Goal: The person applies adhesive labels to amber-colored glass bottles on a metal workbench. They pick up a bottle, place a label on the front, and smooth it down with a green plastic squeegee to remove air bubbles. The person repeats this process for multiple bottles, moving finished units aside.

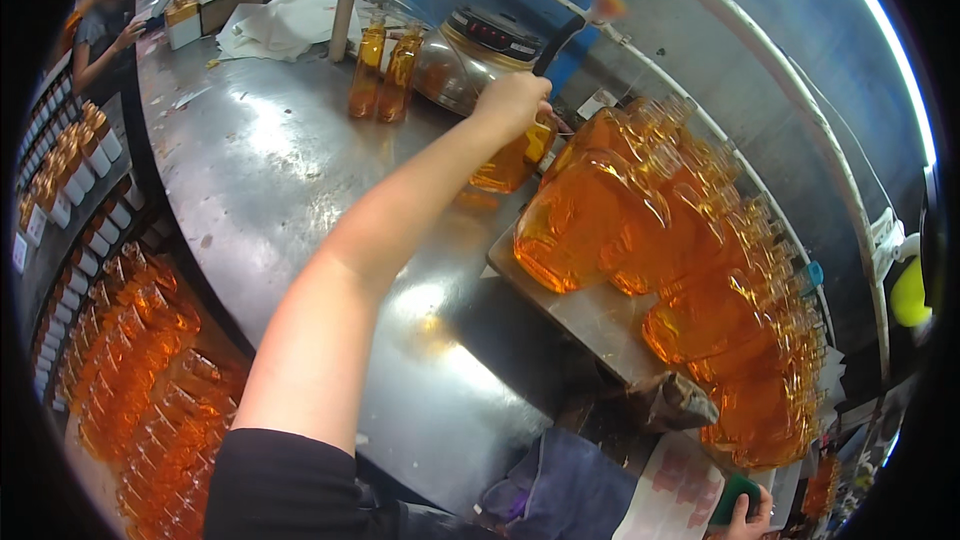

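Observation:
My left arm reaches across the metal table to the back. My left hand [512, 105] is closed over the top of a glass bottle of amber liquid [508, 162], hiding its neck. A black handle-like bar [560, 45] rises just behind the fingers; its lower end is hidden. Left of the hand stand a rounded steel device with a black panel [490, 35] and two slim amber bottles [382, 75]. At the lower right edge, my right hand [750, 516] grips a green pad [735, 498], partly cut off by the frame.
Many amber-filled bottles [600, 215] crowd a raised tray [610, 330] on the right. More amber bottles [150, 360] and white boxes [70, 175] stand low at the left. A white cloth [280, 20] lies at the back; a person [110, 25] works beyond the table [270, 160].

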Demonstrator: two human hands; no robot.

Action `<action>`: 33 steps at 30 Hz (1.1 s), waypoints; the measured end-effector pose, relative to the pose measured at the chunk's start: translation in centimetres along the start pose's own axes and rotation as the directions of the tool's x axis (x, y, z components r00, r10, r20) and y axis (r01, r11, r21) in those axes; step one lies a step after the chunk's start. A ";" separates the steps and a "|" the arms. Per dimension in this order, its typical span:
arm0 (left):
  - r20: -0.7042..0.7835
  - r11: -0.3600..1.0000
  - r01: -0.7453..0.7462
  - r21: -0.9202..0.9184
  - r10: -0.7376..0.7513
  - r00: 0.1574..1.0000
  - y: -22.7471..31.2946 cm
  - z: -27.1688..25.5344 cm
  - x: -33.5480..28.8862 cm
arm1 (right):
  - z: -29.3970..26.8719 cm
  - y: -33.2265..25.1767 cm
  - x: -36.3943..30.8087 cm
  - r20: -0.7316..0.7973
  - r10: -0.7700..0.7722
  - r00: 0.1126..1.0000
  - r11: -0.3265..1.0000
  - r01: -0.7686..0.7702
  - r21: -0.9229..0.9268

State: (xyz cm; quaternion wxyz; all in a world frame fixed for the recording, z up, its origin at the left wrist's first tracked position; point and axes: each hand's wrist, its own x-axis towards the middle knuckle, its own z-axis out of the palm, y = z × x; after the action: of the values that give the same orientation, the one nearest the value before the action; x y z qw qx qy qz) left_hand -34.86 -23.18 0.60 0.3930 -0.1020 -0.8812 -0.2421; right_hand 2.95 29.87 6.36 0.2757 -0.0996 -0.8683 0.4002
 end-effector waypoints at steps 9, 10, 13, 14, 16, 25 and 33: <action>-0.667 0.967 0.222 0.123 -0.085 0.740 -8.2 -1.9 2.0 | 1.8 -0.8 1.5 0.018 0.052 0.998 0.997 -0.051 -0.054; -0.612 0.937 0.306 0.169 -0.144 0.778 -10.8 -2.3 2.4 | 2.2 -0.5 1.6 -0.004 0.062 0.998 0.996 -0.062 -0.061; -0.263 0.661 0.717 0.221 -0.667 0.697 -15.3 -2.4 1.1 | 3.7 0.1 2.6 -0.020 0.037 0.999 0.992 -0.039 -0.123; -0.256 0.635 0.725 0.265 -0.679 0.688 -16.2 -2.3 -0.1 | 4.3 -0.5 2.7 0.009 0.002 1.000 0.983 0.000 -0.183; -0.278 0.630 0.692 0.352 -0.636 0.720 -15.8 -2.8 -2.7 | 5.2 -1.4 2.3 0.060 -0.047 0.997 0.980 0.058 -0.188; 0.059 0.898 0.440 0.009 -0.440 0.896 0.6 -15.4 -19.3 | 2.6 0.4 -2.2 0.021 -0.085 0.996 0.996 0.085 0.005; 0.466 0.138 0.526 -0.839 -0.317 0.826 17.2 -18.3 -24.9 | -2.7 5.4 -1.4 0.172 0.126 0.977 0.743 -0.208 0.637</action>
State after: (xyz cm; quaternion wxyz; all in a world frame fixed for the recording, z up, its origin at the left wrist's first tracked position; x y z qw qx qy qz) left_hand 0.00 -17.39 -1.43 0.0881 -0.0828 -0.5797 -0.8058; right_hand 5.35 34.58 3.13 0.2046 -0.0512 -0.6771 0.7050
